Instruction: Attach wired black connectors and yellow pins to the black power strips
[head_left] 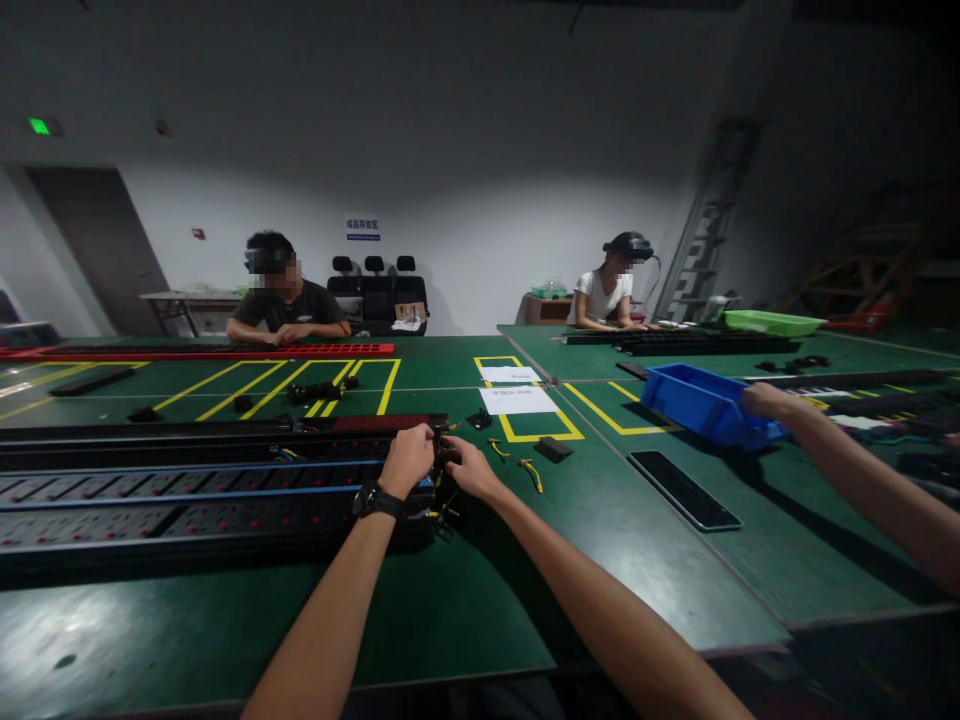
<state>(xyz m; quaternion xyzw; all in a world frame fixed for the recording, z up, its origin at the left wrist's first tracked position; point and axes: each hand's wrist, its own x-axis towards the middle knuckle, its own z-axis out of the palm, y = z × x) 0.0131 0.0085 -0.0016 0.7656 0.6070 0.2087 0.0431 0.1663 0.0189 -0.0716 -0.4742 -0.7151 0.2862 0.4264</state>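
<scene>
Grip of both hands: the left hand [409, 460] and the right hand [472, 472] sit close together, fingers bent, at the right end of the long black units [225, 520]; from where I stand, I cannot tell how far either grip is open or which small part, if any, it has hold of. The units, dotted with red, lie side by side on the green table [600, 560] and run off to the left. A dark watch [371, 498] circles the left wrist. Just right of the hands: two short yellow wires [531, 476] and a small black block [553, 449], with white sheets [519, 402] behind. Farther right, a phone [684, 490] lies flat, and a co-worker's hand [766, 402] is at the right end of a blue bin [694, 398]. Across the table, two other people [300, 308] bend over their work.
</scene>
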